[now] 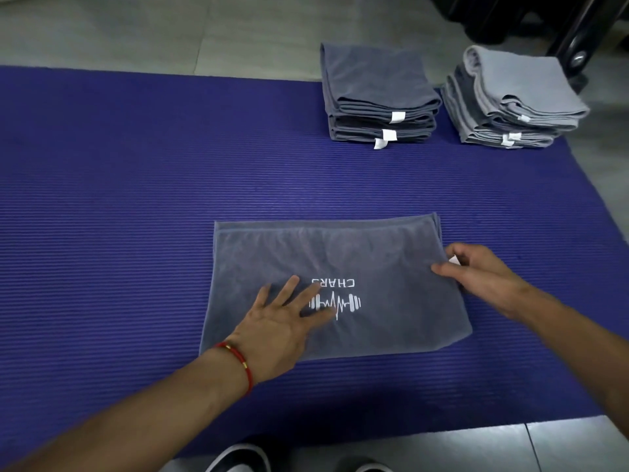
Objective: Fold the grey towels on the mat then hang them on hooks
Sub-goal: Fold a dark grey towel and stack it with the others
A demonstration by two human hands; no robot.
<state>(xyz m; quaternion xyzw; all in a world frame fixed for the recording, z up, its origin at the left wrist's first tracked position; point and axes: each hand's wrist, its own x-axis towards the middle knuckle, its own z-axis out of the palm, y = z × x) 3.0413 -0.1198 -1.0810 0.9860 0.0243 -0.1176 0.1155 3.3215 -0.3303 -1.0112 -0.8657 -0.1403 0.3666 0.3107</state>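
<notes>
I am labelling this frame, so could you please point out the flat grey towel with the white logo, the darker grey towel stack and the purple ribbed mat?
Flat grey towel with white logo (391, 267), head view, bare upper cloth.
Darker grey towel stack (374, 76), head view, top towel.
Purple ribbed mat (119, 199), head view, bare left area.

Mat (136, 199) spread on floor (170, 35), crossing view left to right. Folded towel (374, 267) flat on mat, near centre, close to person. Left hand (282, 328) lies flat on towel's near-left part, fingers beside printed logo (335, 301). Right hand (476, 270) at towel's right edge, fingers curled at small tag (454, 259). Two towel stacks behind, to right: left stack (377, 93) on mat's far edge, right stack (510, 97) just beside it at mat's far right corner. Shoes (238, 459) at near edge, before mat.
</notes>
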